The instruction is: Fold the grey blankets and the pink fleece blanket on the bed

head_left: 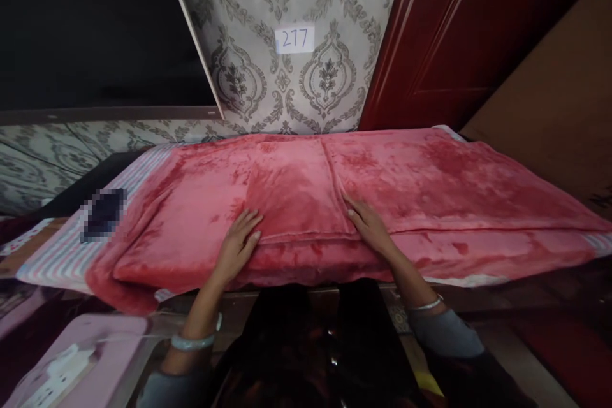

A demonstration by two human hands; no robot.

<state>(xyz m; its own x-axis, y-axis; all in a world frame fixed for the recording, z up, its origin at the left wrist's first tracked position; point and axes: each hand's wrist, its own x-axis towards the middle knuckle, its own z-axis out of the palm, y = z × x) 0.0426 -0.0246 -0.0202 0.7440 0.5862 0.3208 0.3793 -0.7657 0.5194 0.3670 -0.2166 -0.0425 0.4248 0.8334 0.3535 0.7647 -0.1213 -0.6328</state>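
A pink-red plush blanket (296, 194) lies spread in folded layers along the table in front of me. My left hand (240, 239) rests on it palm down, fingers stretched out, beside the left part of a folded section. On the right, my right hand (366, 220) lies flat with its fingertips at the folded section's raised right edge. Neither hand grips the cloth. Under the blanket's left end shows a striped cloth (62, 261).
A dark screen (95, 32) stands behind at the left. The wall bears a paper marked 277 (295, 39). At the right is a dark red door panel (444, 44). A pixelated dark object (102, 215) lies on the striped cloth. A pink stool (115, 338) stands at lower left.
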